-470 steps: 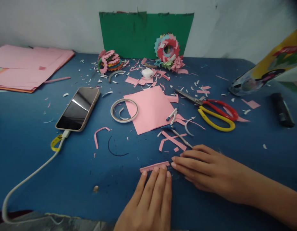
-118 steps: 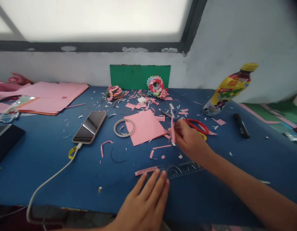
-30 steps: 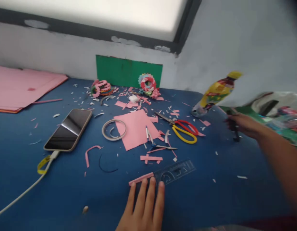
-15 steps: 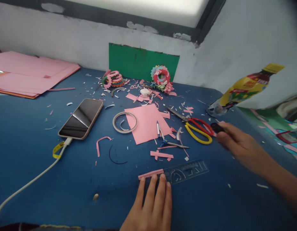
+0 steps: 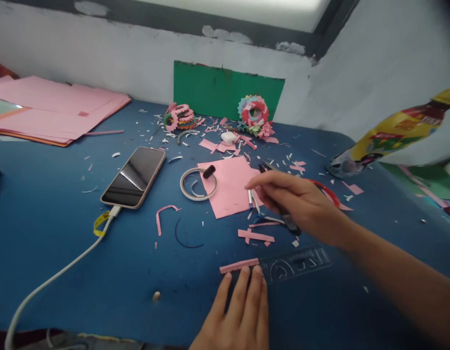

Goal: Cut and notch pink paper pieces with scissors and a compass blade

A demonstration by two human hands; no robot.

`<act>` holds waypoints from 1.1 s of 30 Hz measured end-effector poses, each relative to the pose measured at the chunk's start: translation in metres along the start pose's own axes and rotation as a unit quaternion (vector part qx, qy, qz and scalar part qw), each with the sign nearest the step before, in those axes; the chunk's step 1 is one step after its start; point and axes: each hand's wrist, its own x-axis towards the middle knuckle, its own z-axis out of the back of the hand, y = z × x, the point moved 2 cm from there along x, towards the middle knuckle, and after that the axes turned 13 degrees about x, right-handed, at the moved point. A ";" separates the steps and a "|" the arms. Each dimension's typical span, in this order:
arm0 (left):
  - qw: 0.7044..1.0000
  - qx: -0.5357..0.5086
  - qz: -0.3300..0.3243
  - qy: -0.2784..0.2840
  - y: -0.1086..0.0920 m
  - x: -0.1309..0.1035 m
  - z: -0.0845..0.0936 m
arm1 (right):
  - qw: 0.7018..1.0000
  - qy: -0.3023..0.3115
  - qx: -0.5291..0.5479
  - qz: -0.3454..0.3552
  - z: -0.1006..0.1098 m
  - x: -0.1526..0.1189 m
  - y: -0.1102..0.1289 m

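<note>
My left hand [image 5: 237, 308] lies with straight fingers on the blue table, fingertips against a narrow folded pink paper strip [image 5: 239, 265] and the near end of a clear plastic ruler [image 5: 301, 262]. My right hand [image 5: 300, 199] is closed around a dark, slender tool [image 5: 291, 224] whose kind I cannot make out. It hovers over the right edge of a pink paper sheet [image 5: 227, 194], hiding most of the scissors; one red handle [image 5: 327, 192] shows behind it. A small black cylinder [image 5: 209, 171] appears over a tape roll [image 5: 183, 187]. A white-and-blue compass [image 5: 257, 211] is partly covered.
To the left are a phone [image 5: 135, 177] with a white cable [image 5: 60, 282] and stacked pink paper [image 5: 72, 107]. Paper rings [image 5: 179, 118], a white case [image 5: 228, 138] and scraps lie at the back. A yellow-labelled bottle [image 5: 400, 131] stands at the right.
My right hand has moved left from beside the scissor handles to above the pink sheet. The black cylinder now shows over the tape roll. My left hand stays on the strip and ruler.
</note>
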 end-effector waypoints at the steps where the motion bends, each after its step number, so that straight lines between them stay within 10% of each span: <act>1: 1.000 0.000 0.003 -0.001 0.000 0.000 0.000 | 0.995 -0.024 0.097 -0.002 -0.001 0.001 0.002; 7: 1.000 0.011 -0.001 0.004 -0.001 -0.001 0.000 | 0.925 -0.095 0.358 -0.084 -0.008 0.006 -0.008; 16: 1.000 -0.004 -0.001 0.025 -0.003 -0.001 0.001 | 0.857 0.043 0.486 -0.166 -0.029 0.000 -0.023; 33: 1.000 -0.002 -0.005 0.007 -0.004 -0.003 0.001 | 0.951 0.118 0.258 -0.125 -0.053 -0.027 -0.025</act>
